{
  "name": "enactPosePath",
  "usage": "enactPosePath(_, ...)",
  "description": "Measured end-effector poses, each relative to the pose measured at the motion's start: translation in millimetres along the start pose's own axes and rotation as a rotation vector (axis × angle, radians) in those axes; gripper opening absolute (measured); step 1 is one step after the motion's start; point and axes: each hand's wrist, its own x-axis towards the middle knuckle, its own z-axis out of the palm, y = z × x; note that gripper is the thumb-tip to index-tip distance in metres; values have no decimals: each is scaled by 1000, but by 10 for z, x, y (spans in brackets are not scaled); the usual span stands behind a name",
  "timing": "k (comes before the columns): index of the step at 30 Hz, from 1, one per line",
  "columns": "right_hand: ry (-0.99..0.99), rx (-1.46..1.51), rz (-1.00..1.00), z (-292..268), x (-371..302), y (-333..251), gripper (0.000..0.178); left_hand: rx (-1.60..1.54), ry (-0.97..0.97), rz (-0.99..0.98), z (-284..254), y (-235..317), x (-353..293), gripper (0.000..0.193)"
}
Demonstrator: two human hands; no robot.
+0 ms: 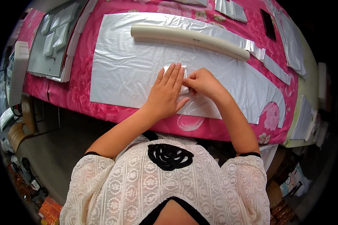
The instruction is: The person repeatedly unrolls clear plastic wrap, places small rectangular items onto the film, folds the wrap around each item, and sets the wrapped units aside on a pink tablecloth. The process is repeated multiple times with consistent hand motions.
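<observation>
A large sheet of shiny white plastic film point(120, 71) lies spread on the table in front of me. On it, near the middle, is a small folded packet of white plastic film point(184, 89). My left hand point(164, 91) lies flat over this packet, fingers stretched out and held close together, hiding most of it. Fingers bent in a pinch, my right hand point(204, 83) grips the packet's right edge; the fingertips are partly hidden. Beyond both hands, a long cream-coloured tube point(189, 38) rests across the sheet.
A pink flowered cloth point(73, 90) covers the table. At the far left, a grey tray point(35, 62) bears several small white packets point(61, 36). Toward the far right lie folded white film pieces point(231, 10), a dark phone point(267, 24) and film strips point(276, 70).
</observation>
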Motion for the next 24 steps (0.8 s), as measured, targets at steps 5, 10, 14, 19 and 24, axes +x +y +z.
enactPosePath(5,17,24,26,15,-6,-1,30,31,-72,-53,147,-57,-2,100)
enactPosePath(10,165,-35,-35,77,-157,-9,26,39,-98,-53,177,-53,-8,107)
enactPosePath(14,432,-326,-151,235,-418,47,25,17,-55,-42,205,-100,-60,110)
enactPosePath(19,649,-596,-621,285,-430,103,44,-111,103,44,127,-132,-86,105)
enactPosePath(24,529,-710,-886,548,213,20,58,-875,111,-373,-339,-131,-733,54)
